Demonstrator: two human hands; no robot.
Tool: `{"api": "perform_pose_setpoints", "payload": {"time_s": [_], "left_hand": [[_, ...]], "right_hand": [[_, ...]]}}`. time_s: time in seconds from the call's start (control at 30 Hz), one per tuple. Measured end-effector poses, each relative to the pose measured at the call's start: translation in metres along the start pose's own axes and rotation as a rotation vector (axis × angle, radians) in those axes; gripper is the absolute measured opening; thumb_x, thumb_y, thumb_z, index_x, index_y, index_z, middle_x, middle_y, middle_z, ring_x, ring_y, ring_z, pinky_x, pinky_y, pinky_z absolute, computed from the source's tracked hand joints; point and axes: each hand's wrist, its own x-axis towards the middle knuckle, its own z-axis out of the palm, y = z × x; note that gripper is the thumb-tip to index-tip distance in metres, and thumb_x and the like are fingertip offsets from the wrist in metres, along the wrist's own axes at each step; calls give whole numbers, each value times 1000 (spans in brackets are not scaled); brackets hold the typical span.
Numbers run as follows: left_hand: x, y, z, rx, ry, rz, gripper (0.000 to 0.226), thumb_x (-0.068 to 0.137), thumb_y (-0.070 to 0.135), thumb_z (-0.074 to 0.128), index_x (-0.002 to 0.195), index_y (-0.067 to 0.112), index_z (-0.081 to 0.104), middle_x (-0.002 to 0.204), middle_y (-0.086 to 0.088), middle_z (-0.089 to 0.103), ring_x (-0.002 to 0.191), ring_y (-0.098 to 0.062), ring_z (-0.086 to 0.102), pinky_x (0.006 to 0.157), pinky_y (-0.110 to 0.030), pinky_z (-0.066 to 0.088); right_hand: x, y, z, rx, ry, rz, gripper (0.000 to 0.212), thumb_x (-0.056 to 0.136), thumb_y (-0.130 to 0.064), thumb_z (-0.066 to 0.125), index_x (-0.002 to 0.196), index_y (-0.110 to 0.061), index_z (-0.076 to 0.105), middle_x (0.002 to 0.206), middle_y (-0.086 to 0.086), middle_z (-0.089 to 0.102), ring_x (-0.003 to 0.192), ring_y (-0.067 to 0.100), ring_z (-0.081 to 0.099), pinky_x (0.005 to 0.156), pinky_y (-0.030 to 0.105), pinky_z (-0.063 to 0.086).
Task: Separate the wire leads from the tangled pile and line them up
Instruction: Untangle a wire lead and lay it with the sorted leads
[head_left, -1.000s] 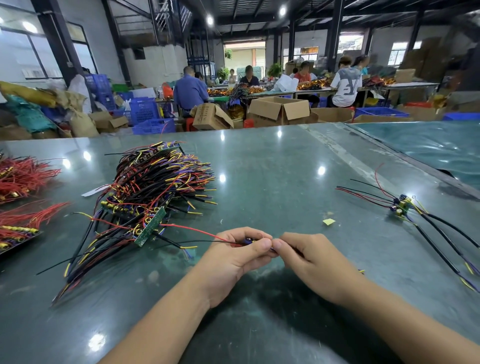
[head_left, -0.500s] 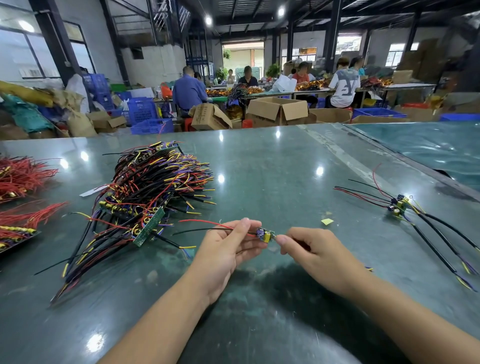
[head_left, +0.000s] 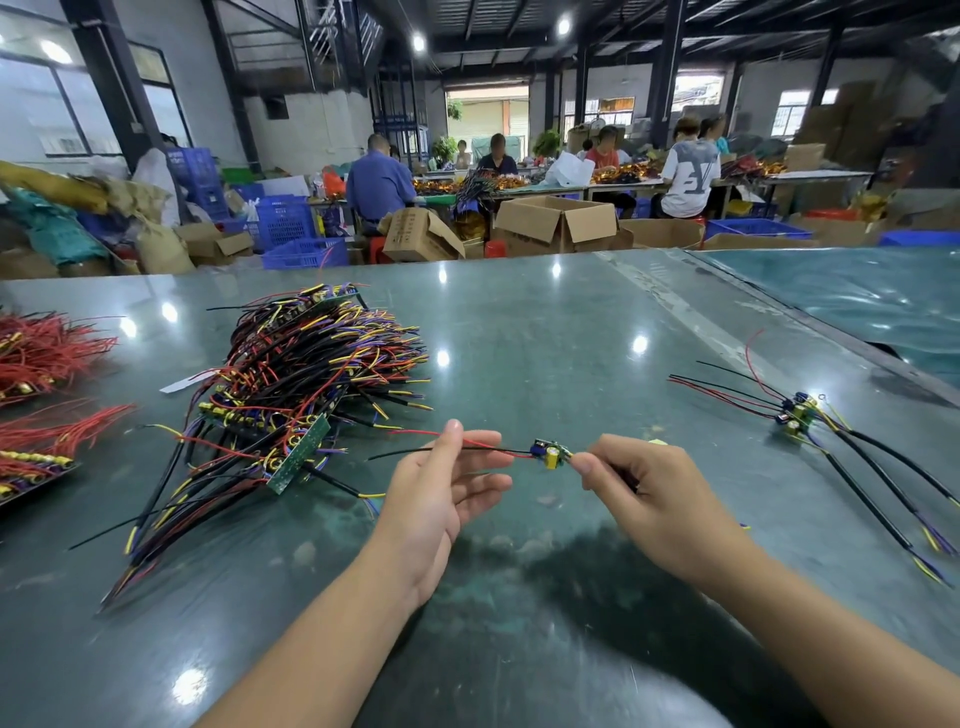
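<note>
Since half a second ago the two hands have drawn a little further apart, and the small circuit board (head_left: 550, 453) between them now hangs in plain sight above the worktop (head_left: 545, 332) instead of sitting close against the left fingertips. A second ago both hands were pinched together over it and hid it. The left hand (head_left: 441, 499) has loosened — its fingers (head_left: 480, 486) are relaxed and slightly spread, palm turned toward the right, with the thumb raised; the red and black wires (head_left: 467, 447) from the board run across the thumb and out to the left, touching it, though whether the thumb actually presses them I cannot tell. The right hand (head_left: 654, 499) pinches the board's right end between thumb and forefinger, the other fingers curled under. The tangled pile (head_left: 291, 395) of black, red, yellow and purple wires lies on the worktop to the left, just beyond the left hand, with a green board strip at its near edge. To the right, well apart from the hands, a few separated leads (head_left: 810, 415) lie side by side — their small parts bunched together. Bundles of red wires (head_left: 47, 353) rest at the far left edge.
</note>
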Motion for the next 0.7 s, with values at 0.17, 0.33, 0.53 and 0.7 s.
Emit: {"api": "perform_pose_setpoints", "payload": {"time_s": [0.17, 0.33, 0.53, 0.7], "left_hand": [[1, 0, 0, -41, 8, 34, 40, 100, 30, 41, 82, 7, 69, 76, -13, 72, 64, -15, 69, 58, -21, 54], [2, 1, 0, -73, 41, 44, 34, 99, 28, 43, 81, 11, 66, 80, -5, 72, 59, -12, 65, 55, -20, 53], [5, 7, -3, -287, 83, 25, 25, 99, 22, 44, 80, 12, 55, 73, -6, 71, 56, -11, 65, 53, -19, 55], [5, 5, -3, -275, 70, 30, 32, 102, 21, 36, 81, 9, 57, 72, -7, 71, 60, -13, 68, 56, -21, 56]], "right_hand": [[-3, 0, 3, 60, -79, 42, 36, 91, -43, 52, 67, -16, 55, 53, -1, 40, 51, 9, 33, 52, 33, 32], [-3, -2, 4, 37, -72, 34, 28, 93, -36, 54, 71, -19, 56, 53, -2, 40, 50, 9, 32, 52, 32, 31], [-1, 4, 1, 8, -22, 97, 33, 93, -35, 54, 67, -15, 54, 49, -4, 36, 50, 13, 32, 52, 32, 31], [-1, 3, 2, -139, -47, 133, 41, 89, -47, 50, 61, -17, 42, 48, -3, 37, 52, 17, 35, 51, 31, 29]]}}
